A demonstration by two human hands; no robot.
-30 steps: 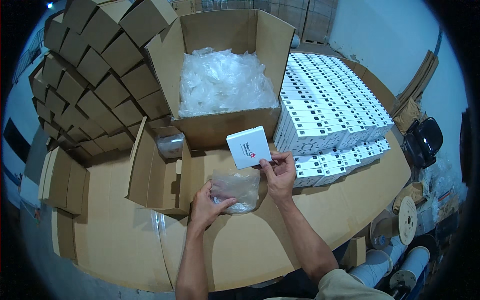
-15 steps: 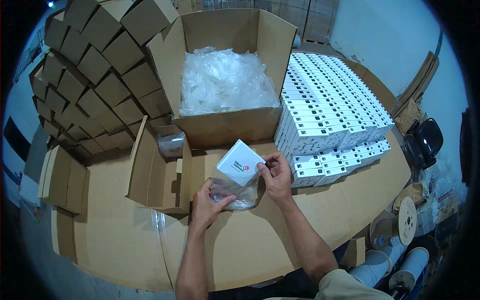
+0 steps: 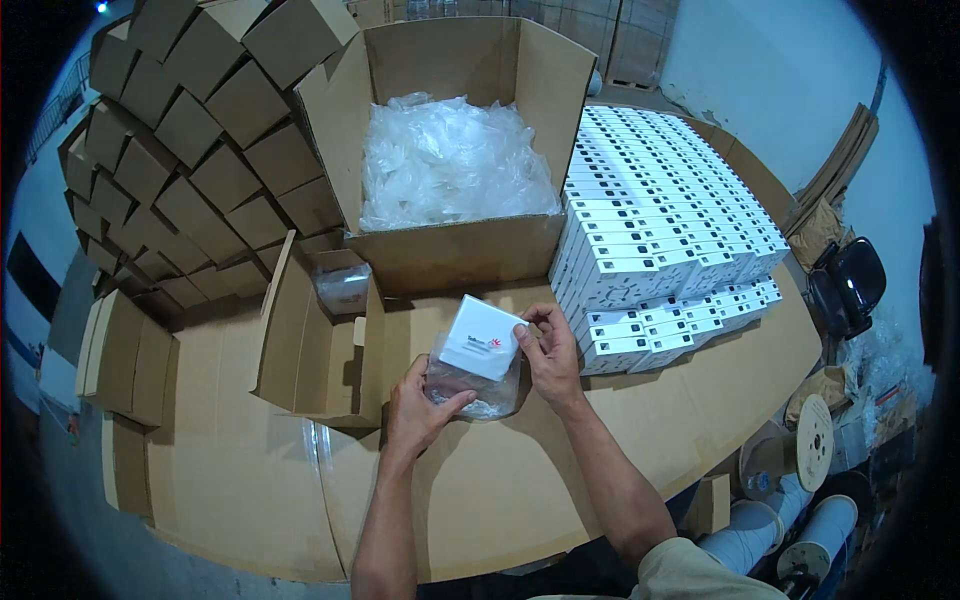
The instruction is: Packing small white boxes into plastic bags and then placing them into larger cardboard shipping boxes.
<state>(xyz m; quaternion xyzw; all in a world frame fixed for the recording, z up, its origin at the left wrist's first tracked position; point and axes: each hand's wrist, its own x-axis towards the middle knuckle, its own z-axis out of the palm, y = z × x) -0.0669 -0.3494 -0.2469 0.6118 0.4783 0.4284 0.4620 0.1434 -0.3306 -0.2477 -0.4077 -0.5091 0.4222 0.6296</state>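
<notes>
A small white square box (image 3: 484, 337) with a red mark on its face is partly inside a clear plastic bag (image 3: 474, 394). My right hand (image 3: 551, 357) pinches the box at its right edge between thumb and fingers. Closed on the bag's left side is my left hand (image 3: 423, 408), its thumb lying across the front of the plastic. The upper part of the box stands out of the bag's mouth. Left of my hands stands an open narrow carton (image 3: 318, 370) with a clear-wrapped item (image 3: 343, 288) at its far end.
Behind my hands, a large open carton (image 3: 455, 258) holds a heap of clear plastic bags (image 3: 455, 165). Stacked white boxes (image 3: 640, 265) cover the table's right side. Brown cartons (image 3: 225, 175) pile up at the back left. Cable spools (image 3: 814, 443) stand on the floor at right.
The white box has moved down and turned slightly, so more of it sits in the clear bag. My right hand has followed it; the left hand has barely shifted.
</notes>
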